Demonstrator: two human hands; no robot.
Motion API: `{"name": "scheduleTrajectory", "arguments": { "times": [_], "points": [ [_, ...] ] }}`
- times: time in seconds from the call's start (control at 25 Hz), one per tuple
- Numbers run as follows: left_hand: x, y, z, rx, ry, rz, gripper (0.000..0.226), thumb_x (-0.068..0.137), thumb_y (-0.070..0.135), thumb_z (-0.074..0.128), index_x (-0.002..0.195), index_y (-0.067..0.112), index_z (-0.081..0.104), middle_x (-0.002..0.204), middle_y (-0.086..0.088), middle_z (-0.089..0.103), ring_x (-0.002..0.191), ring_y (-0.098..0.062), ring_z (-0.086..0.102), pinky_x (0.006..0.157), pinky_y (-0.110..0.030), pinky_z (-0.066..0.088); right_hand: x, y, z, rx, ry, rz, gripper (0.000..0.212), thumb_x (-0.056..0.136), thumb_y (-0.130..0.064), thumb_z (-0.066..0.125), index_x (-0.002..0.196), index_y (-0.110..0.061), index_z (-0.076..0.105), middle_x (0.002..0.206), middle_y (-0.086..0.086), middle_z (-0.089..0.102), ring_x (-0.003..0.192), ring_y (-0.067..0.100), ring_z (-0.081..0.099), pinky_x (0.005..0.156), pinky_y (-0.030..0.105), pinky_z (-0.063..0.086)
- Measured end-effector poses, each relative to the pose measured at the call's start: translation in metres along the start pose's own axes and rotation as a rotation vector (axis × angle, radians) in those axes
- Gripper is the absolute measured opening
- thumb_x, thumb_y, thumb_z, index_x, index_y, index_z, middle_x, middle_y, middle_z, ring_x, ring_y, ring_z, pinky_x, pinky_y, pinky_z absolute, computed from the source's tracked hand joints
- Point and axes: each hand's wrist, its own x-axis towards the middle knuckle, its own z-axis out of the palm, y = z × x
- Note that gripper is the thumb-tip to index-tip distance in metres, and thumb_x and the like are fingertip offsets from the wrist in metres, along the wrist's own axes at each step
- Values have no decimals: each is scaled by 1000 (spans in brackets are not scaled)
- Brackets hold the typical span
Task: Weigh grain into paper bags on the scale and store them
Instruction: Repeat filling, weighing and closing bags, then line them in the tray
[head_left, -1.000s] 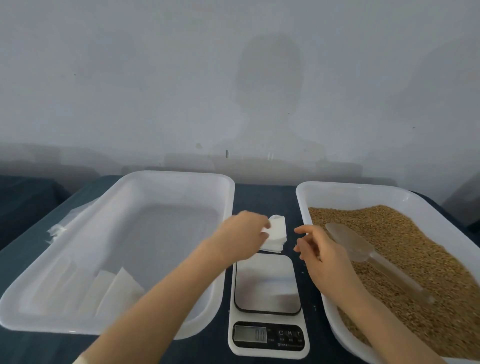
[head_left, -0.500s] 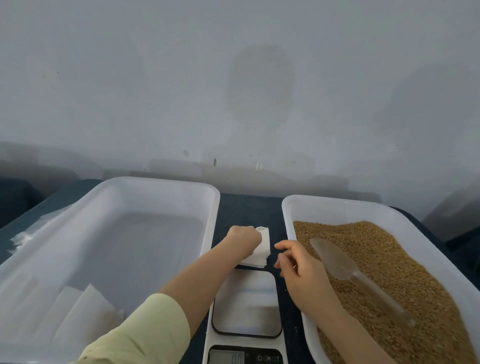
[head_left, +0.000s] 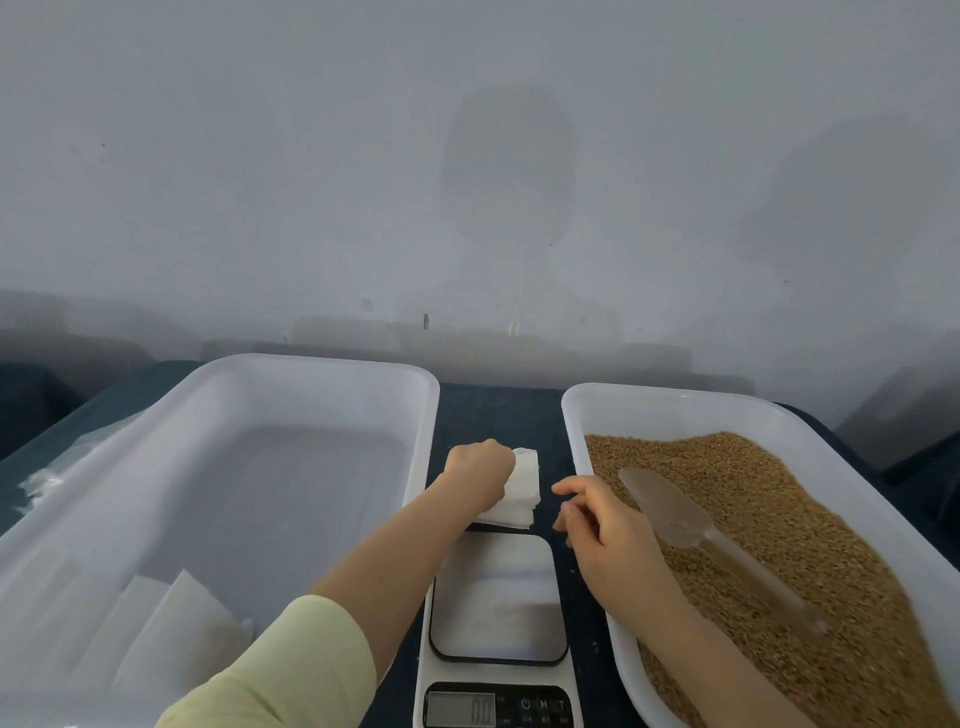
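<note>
Dark table, left hand gripping paper bags

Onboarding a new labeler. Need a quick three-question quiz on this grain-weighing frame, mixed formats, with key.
1. True or false: the scale platform has a bag on it.
2. Where does the scoop lie? A) in the left tub B) on the grain C) on the scale
3. Fill in: the left hand rests on the stack of paper ____.

Key: 1 false; 2 B; 3 bags.
</note>
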Motion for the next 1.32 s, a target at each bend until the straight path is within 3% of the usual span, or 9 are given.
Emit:
{"name": "scheduleTrajectory", "arguments": {
  "times": [0.24,0.32,0.44,0.56,0.64,0.8,0.92,1.12,1.32],
  "points": [
    [-16,-13,-24,-522,160,-219,10,95,11,46,102,5,50,96,-12,60,79,-25,59,62,-28,43,0,-3,-1,2,-21,-4,18,97,-14,46,103,-30,53,76,-14,60,78,-5,59,61,13,47],
    [-31,-17,-35,-678,207,-216,8,95,15,47,96,7,47,95,-12,59,74,-21,56,62,-29,46,-1,-3,0,-23,-41,22,18,97,-15,46,104,-30,53,78,-12,61,76,-1,58,60,16,47],
    [-68,-14,-37,-1044,162,-179,11,93,20,52,84,15,48,88,-5,58,75,-21,61,61,-36,59,2,-5,2,-65,-78,76,18,95,-16,48,108,-26,56,83,-10,61,72,2,56,61,15,46],
    [-103,-10,-29,-1364,36,-91,8,94,24,57,95,16,58,92,-6,70,77,-22,71,61,-37,60,22,-14,5,-81,-123,191,14,97,-28,44,106,-26,55,85,-12,60,67,3,58,56,14,45],
    [-111,-8,-24,-1410,19,-53,15,95,23,56,103,10,60,93,-5,73,78,-19,72,66,-37,60,33,-21,11,6,-71,273,19,98,-34,39,101,-24,54,84,-7,62,71,7,59,61,20,45],
    [-114,-8,-26,-1424,39,26,17,97,17,52,111,22,61,92,2,74,84,-14,71,68,-27,57,30,-22,17,157,41,299,26,98,-38,42,122,-30,44,96,-11,60,80,3,58,64,14,43],
    [-115,-7,-26,-1473,2,85,25,96,14,54,117,25,61,97,2,74,89,-17,71,75,-29,57,27,-18,10,276,102,293,24,94,-33,52,118,-31,50,94,-8,65,84,7,63,79,32,54],
    [-114,-8,-29,-1608,-4,64,24,95,31,54,112,18,66,100,-4,72,91,-19,70,75,-31,57,25,-18,2,330,122,222,26,90,-18,60,99,-42,57,79,-10,69,75,-2,63,62,13,49],
    [-111,-12,-29,-1674,22,-24,18,92,25,60,90,14,74,87,-5,72,79,-15,68,70,-24,53,22,-20,7,189,75,118,33,92,-16,57,102,-47,56,85,-13,65,83,-4,57,67,6,42]
  ]
}}
